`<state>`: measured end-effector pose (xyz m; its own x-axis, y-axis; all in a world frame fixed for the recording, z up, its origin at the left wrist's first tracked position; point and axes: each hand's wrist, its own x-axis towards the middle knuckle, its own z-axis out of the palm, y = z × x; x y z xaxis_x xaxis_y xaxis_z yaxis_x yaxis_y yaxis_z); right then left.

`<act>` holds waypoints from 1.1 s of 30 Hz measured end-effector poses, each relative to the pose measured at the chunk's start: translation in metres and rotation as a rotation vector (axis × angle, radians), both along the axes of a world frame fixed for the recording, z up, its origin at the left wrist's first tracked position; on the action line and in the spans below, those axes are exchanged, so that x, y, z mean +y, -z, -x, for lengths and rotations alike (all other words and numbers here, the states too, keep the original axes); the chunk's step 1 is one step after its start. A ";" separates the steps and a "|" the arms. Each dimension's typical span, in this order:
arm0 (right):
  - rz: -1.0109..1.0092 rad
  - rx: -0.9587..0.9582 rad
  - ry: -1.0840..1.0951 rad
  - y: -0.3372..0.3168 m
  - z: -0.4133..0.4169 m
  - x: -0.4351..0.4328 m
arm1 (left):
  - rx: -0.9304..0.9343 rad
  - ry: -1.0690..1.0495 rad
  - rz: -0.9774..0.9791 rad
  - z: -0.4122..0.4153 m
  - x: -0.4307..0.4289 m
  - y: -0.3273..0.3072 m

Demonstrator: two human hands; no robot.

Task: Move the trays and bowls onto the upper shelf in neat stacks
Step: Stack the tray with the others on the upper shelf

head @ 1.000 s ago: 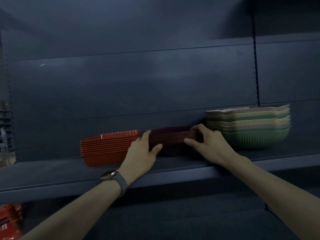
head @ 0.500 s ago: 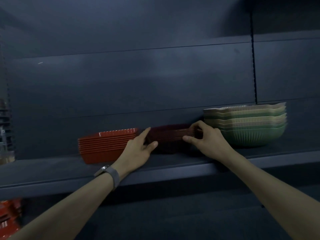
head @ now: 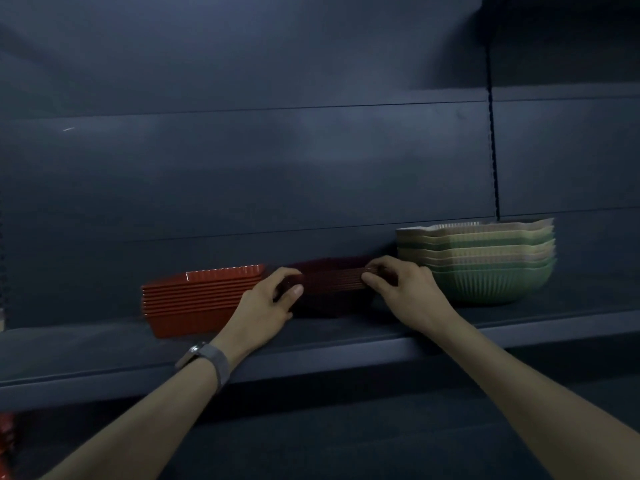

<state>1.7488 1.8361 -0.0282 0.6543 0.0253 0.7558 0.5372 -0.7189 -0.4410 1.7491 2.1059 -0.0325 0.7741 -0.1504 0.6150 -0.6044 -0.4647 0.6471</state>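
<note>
Head view: left hand [head: 266, 306] and right hand [head: 408, 289], each grip curled round an end of a ribbed dark-red tray stack [head: 332, 285] on the upper shelf [head: 104, 351]; glossy orange trays [head: 204, 296] left, fluted green bowls [head: 485, 268] right.

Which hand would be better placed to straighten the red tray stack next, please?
Left, probably. The left hand grips the dark tray stack at the end beside the red tray stack; the right hand pinches the other end, nearer the green bowls.
</note>
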 end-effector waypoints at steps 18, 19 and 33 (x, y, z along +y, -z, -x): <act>-0.178 -0.248 -0.022 0.029 0.057 0.050 | -0.203 -0.203 -0.025 0.061 0.006 0.006; -0.176 -0.231 -0.065 0.032 0.064 0.059 | -0.232 -0.210 -0.007 0.071 0.010 0.009; -0.078 0.006 -0.523 0.138 0.114 0.228 | -0.108 -0.417 0.019 0.160 0.143 0.154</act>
